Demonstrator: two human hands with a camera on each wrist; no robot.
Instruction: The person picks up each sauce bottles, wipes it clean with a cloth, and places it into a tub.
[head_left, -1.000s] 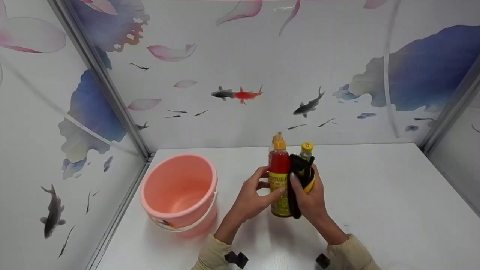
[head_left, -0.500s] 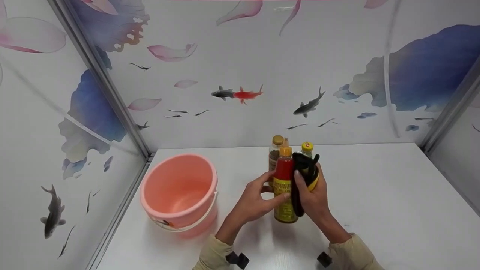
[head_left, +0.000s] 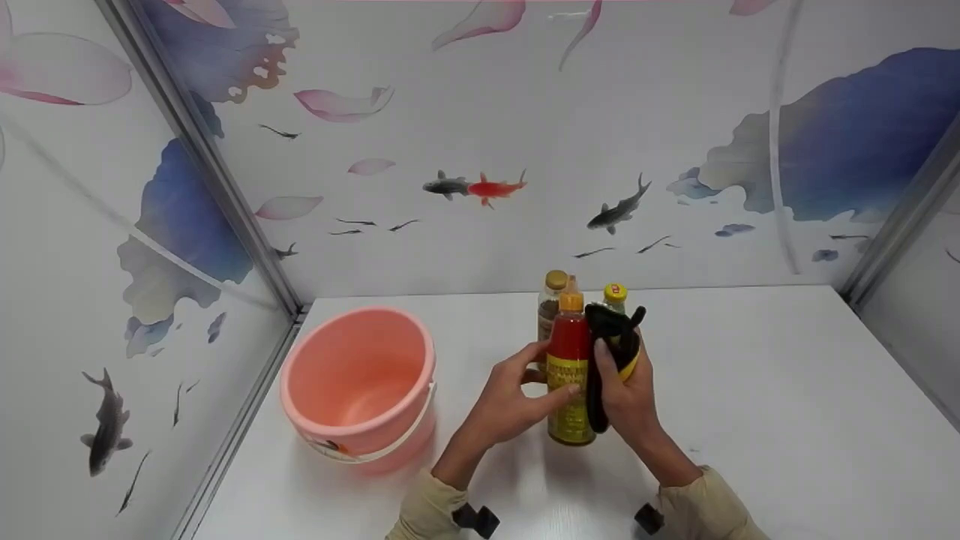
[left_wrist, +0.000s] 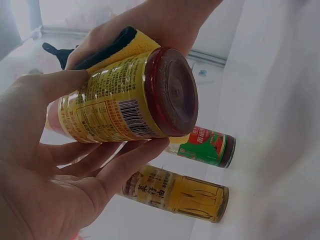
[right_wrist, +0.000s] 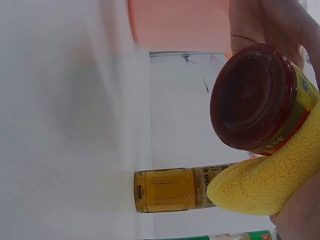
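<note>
A red sauce bottle with an orange nozzle cap and a yellow label is held raised, its round base facing both wrist cameras. My left hand grips it from the left, thumb across the front and fingers behind. In my right hand is a black-and-yellow cloth, pressed along the bottle's right side with the thumb over its black face. Yellow fleecy cloth covers part of the label in the right wrist view. Behind the sauce bottle stand an oil bottle and a green-labelled bottle, both partly hidden in the head view.
A pink bucket with a white handle stands on the white table, left of my hands. White panels printed with fish and petals rise at the back and sides, joined by metal corner posts.
The sauce bottle has shifted right and towards me, with both hands following. The gold-capped bottle behind it now shows more. In the last half second, the cloth's upper tip moved slightly right.
</note>
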